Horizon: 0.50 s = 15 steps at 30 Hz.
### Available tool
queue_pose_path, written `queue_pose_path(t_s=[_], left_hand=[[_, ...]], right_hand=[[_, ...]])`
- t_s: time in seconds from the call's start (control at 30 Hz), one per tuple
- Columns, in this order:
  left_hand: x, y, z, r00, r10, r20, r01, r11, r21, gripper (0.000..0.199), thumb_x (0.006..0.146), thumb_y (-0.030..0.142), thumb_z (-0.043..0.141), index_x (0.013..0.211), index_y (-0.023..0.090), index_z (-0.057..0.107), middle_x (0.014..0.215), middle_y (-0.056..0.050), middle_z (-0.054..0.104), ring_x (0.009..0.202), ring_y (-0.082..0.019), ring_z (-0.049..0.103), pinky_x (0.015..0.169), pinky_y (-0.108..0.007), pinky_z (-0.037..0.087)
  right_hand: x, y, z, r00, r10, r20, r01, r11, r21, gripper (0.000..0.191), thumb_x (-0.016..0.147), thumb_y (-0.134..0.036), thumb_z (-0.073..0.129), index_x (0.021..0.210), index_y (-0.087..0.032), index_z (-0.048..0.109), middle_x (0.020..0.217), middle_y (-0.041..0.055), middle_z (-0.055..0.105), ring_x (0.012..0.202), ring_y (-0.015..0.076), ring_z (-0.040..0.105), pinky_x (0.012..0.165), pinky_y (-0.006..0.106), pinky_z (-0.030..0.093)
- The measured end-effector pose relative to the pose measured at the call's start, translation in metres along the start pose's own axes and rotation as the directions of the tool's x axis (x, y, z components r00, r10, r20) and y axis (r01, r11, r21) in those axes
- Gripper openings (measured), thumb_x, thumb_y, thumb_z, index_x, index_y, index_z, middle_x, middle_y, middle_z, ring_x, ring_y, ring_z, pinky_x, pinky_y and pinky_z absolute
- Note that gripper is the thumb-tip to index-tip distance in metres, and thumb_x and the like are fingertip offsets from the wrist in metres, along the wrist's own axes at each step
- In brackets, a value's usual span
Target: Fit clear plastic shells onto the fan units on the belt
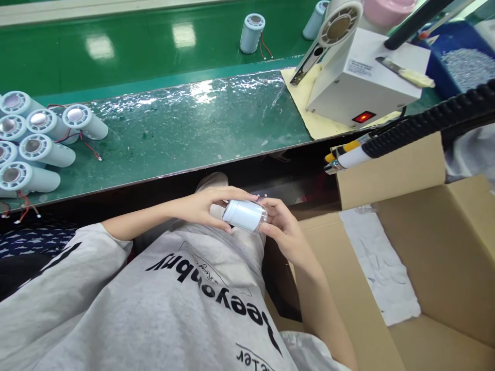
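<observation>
My left hand (201, 207) and my right hand (283, 226) hold a light blue cylindrical battery pack (244, 215) between them, above my lap. Clear plastic film shows around the pack, loose at its right end. The fingers of my left hand grip the left end from above and below. On the other end, my right thumb and fingers pinch the film and the edge. The pack lies nearly level, tilted slightly down to the right. Part of its far side is hidden by my fingers.
Several similar packs (46, 149) with red and black wires lie at the bench's left. Another pack (252, 35) stands on the green surface behind. At right are a white machine (367, 77) with a lit red switch, a black coiled cord (429, 118) and an open cardboard box (436, 247).
</observation>
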<state>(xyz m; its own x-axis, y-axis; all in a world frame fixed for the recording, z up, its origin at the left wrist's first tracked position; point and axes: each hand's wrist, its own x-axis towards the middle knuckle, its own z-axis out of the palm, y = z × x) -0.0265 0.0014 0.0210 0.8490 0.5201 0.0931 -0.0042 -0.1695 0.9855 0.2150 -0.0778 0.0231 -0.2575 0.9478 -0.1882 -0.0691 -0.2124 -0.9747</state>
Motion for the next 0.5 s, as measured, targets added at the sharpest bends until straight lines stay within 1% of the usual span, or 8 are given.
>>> queue_pose_path(t_s=[0.17,0.23,0.37,0.5], left_hand=[[0.000,0.001,0.000,1.000,-0.017,-0.014,0.017,1.000,-0.011,0.076,0.075,0.028,0.087,0.145,0.031,0.059,0.153,-0.011,0.057,0.142,-0.031,0.053,0.110,-0.044,0.051],[0.000,0.001,0.000,1.000,-0.023,-0.016,0.022,1.000,-0.014,0.076,0.075,0.028,0.087,0.146,0.031,0.059,0.153,-0.011,0.057,0.142,-0.031,0.053,0.110,-0.043,0.051],[-0.002,0.000,0.000,1.000,-0.018,-0.015,0.018,1.000,0.000,0.076,0.076,0.027,0.086,0.146,0.030,0.058,0.154,-0.011,0.056,0.144,-0.031,0.051,0.113,-0.044,0.049],[-0.002,-0.003,0.000,1.000,0.010,-0.013,-0.010,1.000,0.023,0.077,0.076,0.029,0.087,0.146,0.030,0.058,0.157,-0.011,0.053,0.147,-0.031,0.049,0.117,-0.046,0.045]], right_hand=[[0.004,0.003,0.003,0.991,0.136,-0.003,-0.135,0.986,0.095,0.052,0.077,-0.062,0.079,0.105,-0.024,0.057,0.084,-0.0006,0.066,0.066,0.0169,0.068,0.058,0.031,0.062],[0.005,0.004,0.005,0.983,0.185,0.001,-0.184,0.974,0.134,0.053,0.077,-0.065,0.078,0.103,-0.023,0.056,0.079,-0.0019,0.065,0.060,0.0164,0.068,0.054,0.030,0.061],[0.008,0.002,0.009,0.963,0.259,0.068,-0.267,0.948,0.175,0.059,0.076,-0.075,0.072,0.096,-0.023,0.053,0.066,-0.0029,0.064,0.050,0.0150,0.064,0.044,0.024,0.052],[0.009,0.000,0.014,0.943,0.317,0.101,-0.331,0.926,0.182,0.064,0.075,-0.083,0.064,0.093,-0.023,0.050,0.060,-0.0015,0.064,0.041,0.0138,0.057,0.037,0.022,0.045]])
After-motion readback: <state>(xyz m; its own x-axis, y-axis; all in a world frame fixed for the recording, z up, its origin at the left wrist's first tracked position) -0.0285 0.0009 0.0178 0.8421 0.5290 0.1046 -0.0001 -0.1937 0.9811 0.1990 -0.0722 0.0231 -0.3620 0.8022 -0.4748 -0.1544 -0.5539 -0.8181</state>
